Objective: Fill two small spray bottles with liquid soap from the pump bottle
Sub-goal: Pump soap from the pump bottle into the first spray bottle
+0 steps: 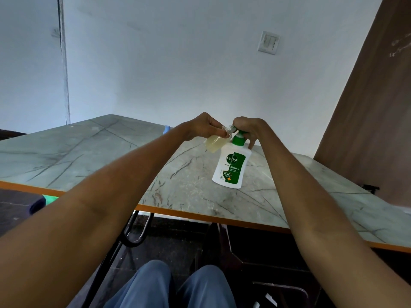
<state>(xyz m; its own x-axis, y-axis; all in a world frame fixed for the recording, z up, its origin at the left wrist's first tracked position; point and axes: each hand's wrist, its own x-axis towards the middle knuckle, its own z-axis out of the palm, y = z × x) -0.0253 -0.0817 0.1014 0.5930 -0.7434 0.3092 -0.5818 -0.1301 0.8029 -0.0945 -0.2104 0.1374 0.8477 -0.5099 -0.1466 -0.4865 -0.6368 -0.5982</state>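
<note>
1. At the far middle of the worktop (89,147), a white pump bottle (231,167) with a green pump head stands upright, its green label facing the camera.
2. Just left of the pump head, a small clear spray bottle (214,144) is held tilted, its open neck raised toward the pump spout; pale yellowish liquid sits in its lower part.
3. The left hand (203,127) grips the spray bottle, fingers (222,134) closed around its upper body, clear of the worktop.
4. The right hand (248,130) rests over the top of the pump head, fingers curled down around it; one finger reaches down beside the green collar.
5. The worktop is marble-patterned with an orange edge.
6. A small blue item (166,129), partly hidden behind the left forearm, lies at the far edge; it cannot be identified.
7. A wall switch (268,42) is mounted on the pale wall behind.
</note>
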